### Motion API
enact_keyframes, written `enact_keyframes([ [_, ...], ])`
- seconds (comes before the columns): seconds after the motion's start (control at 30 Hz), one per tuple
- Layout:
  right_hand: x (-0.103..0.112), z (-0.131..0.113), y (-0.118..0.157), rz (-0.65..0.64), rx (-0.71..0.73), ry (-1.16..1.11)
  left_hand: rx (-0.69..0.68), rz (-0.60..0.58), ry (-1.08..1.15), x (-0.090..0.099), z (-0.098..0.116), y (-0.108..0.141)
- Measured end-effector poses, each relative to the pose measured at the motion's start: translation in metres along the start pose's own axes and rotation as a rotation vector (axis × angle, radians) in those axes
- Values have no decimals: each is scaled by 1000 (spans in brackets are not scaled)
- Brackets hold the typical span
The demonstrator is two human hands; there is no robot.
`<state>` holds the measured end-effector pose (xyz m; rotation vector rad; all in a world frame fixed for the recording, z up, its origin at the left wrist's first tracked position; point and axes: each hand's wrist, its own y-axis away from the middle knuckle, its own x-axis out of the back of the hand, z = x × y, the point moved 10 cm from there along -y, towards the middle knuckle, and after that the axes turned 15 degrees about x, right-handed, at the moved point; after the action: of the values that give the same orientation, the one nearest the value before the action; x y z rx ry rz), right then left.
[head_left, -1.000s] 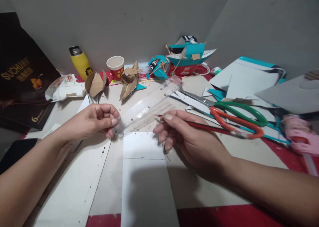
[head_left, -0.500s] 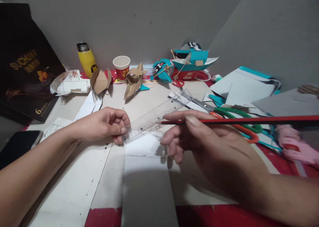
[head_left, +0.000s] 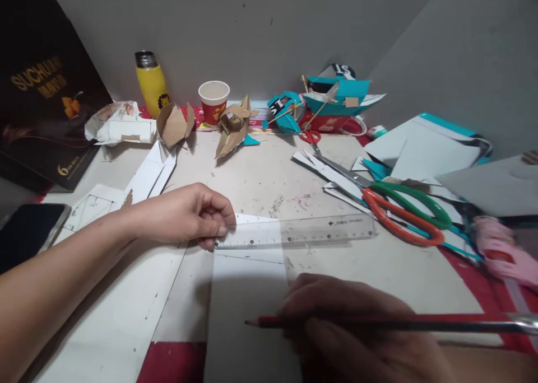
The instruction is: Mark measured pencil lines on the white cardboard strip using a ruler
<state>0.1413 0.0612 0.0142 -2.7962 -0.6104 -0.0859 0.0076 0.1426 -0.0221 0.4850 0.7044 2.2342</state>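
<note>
A clear plastic ruler (head_left: 311, 233) lies across the upper part of a white card strip (head_left: 247, 293), its right half reaching past the strip over the table. My left hand (head_left: 202, 218) pinches the ruler's left end between thumb and fingers. Below the ruler, a thin pencil line with small marks crosses the strip. My right hand (head_left: 340, 321), partly in shadow, is closed around a red and black pencil (head_left: 378, 321). The pencil's tip points left above the strip; whether it touches cannot be made out.
Scissors with orange and green handles (head_left: 403, 215) lie among card scraps on the right. Along the back stand a yellow bottle (head_left: 151, 86), a paper cup (head_left: 213, 106) and cardboard models (head_left: 235, 128). A phone (head_left: 33, 232) and a dark box (head_left: 46, 92) are on the left.
The ruler has swung from a slant to nearly level across the strip, its left end still in my left hand. My right hand has moved down and nearer with the pencil.
</note>
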Motion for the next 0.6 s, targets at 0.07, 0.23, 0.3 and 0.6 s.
enact_keyframes([
  [0.07,-6,2,-1,-41,19,32,7,6,3,0,-1,-1],
  [0.23,-24,7,-5,-243,-23,131,9,1,-31,-1,-1,-3],
  [0.3,-24,7,-6,-218,-4,109,12,-1,-49,-1,-1,-3],
  [0.6,-29,13,-1,-183,48,-4,73,35,-111,0,-9,-5],
])
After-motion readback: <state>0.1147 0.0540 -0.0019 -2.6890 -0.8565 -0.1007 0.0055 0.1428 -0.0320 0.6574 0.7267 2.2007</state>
